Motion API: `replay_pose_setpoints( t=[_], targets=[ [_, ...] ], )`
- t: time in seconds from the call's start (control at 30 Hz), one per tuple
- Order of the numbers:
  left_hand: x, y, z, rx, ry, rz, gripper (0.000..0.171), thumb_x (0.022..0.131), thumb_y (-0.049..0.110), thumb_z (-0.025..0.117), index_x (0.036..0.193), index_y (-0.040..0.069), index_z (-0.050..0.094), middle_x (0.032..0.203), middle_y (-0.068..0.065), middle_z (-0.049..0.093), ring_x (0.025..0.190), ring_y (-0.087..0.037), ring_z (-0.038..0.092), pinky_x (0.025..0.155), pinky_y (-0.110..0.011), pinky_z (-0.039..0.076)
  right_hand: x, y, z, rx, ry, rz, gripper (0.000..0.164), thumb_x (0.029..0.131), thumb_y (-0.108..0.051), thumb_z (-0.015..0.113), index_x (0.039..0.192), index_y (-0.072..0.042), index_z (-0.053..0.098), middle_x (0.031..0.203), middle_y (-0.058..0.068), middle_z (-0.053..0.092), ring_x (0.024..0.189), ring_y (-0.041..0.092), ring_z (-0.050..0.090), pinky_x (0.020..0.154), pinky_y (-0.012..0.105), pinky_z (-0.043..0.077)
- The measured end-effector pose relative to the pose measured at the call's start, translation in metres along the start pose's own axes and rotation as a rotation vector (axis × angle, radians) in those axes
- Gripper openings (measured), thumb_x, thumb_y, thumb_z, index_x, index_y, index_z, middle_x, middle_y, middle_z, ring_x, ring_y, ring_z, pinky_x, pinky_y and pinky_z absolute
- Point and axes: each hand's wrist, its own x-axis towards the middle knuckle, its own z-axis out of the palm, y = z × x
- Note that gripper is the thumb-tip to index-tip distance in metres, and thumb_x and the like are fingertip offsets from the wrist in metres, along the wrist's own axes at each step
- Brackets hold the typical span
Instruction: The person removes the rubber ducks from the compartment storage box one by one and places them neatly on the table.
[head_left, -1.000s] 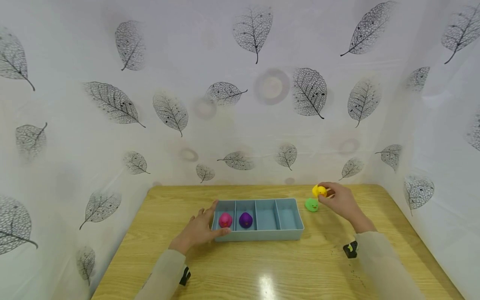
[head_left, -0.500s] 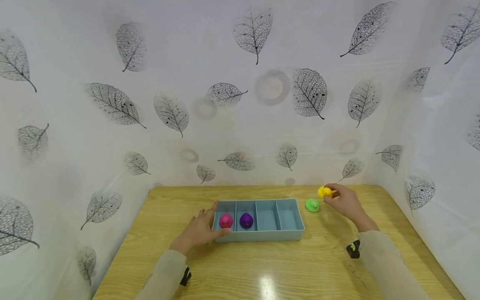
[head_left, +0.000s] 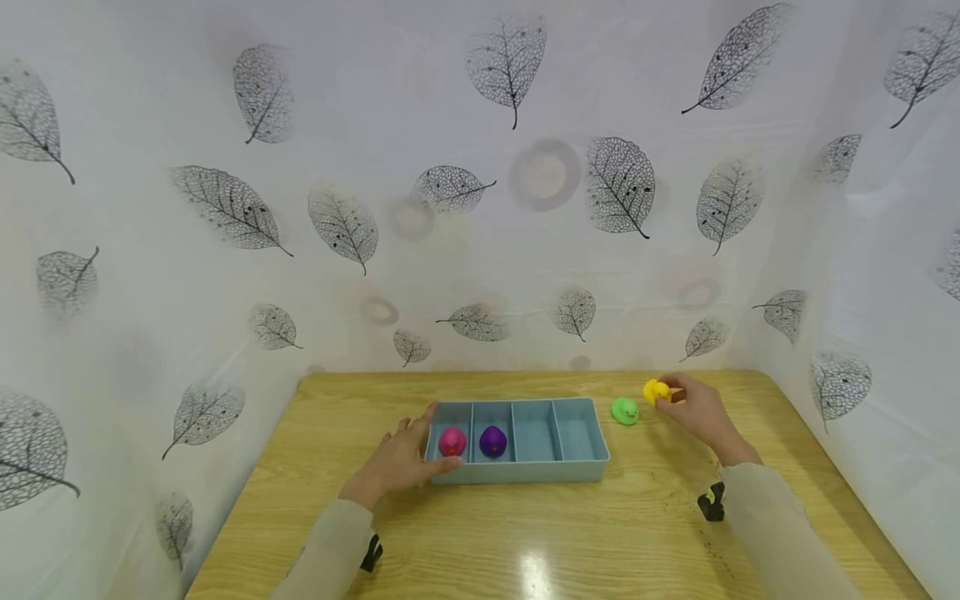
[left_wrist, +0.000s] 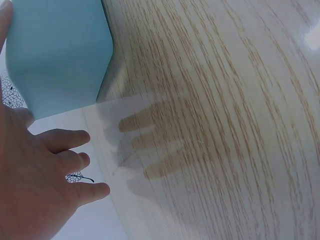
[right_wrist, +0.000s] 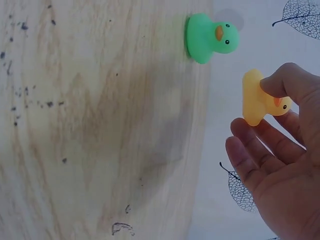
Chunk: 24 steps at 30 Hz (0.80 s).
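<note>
Between the thumb and fingers of my right hand [head_left: 703, 414] is a yellow rubber duck [head_left: 657, 392], held above the back right of the table. In the right wrist view the duck lies sideways in the fingertips. Just left of it a green rubber duck [head_left: 625, 411] sits on the wood. My left hand [head_left: 401, 458] rests at the left end of a blue divided tray [head_left: 517, 472], thumb along the front rim and fingers spread straight. A pink rubber duck [head_left: 452, 442] is in the tray's leftmost compartment, a purple rubber duck [head_left: 492, 442] in the one beside it.
The two right compartments [head_left: 577, 429] of the tray show bare floors. A white leaf-print sheet [head_left: 480, 250] rises behind and at both sides of the wooden table [head_left: 450, 542]. Dark specks [right_wrist: 25, 95] mark the tabletop near the right arm.
My right hand has moved to the right and slightly down with the yellow duck, away from the green duck. My left hand and the tray have stayed in place.
</note>
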Motion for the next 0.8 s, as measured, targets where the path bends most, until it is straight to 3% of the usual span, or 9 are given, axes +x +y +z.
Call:
replay_pose_setpoints(
  t=[0.2, 0.5, 0.8],
  targets=[
    [-0.001, 0.001, 0.000, 0.004, 0.000, 0.000, 0.117, 0.087, 0.079, 0.066, 0.172, 0.024, 0.008, 0.165, -0.021, 0.043, 0.159, -0.054, 0.020, 0.124, -0.078, 0.014, -0.002, 0.007, 0.005, -0.007, -0.020, 0.021, 0.049, 0.098, -0.015, 0.068, 0.139, 0.008, 0.058, 0.135, 0.034, 0.063, 0.109, 0.043, 0.065, 0.073, 0.031, 0.057],
    [-0.001, 0.000, 0.000, 0.006, 0.000, 0.001, 0.116, 0.088, 0.078, 0.066, 0.172, 0.022, 0.009, 0.165, -0.022, 0.042, 0.158, -0.054, 0.020, 0.124, -0.078, 0.015, -0.006, 0.021, 0.009, -0.023, -0.049, 0.031, 0.051, 0.100, -0.017, 0.068, 0.142, 0.008, 0.058, 0.139, 0.035, 0.061, 0.112, 0.045, 0.065, 0.085, 0.053, 0.060],
    [-0.001, 0.001, -0.001, 0.001, -0.002, 0.002, 0.116, 0.088, 0.078, 0.066, 0.172, 0.023, 0.007, 0.165, -0.022, 0.043, 0.159, -0.054, 0.019, 0.124, -0.078, 0.014, -0.006, 0.030, 0.014, -0.033, -0.053, 0.051, 0.049, 0.101, -0.018, 0.069, 0.142, 0.007, 0.059, 0.138, 0.034, 0.062, 0.111, 0.045, 0.067, 0.088, 0.055, 0.060]
  ],
)
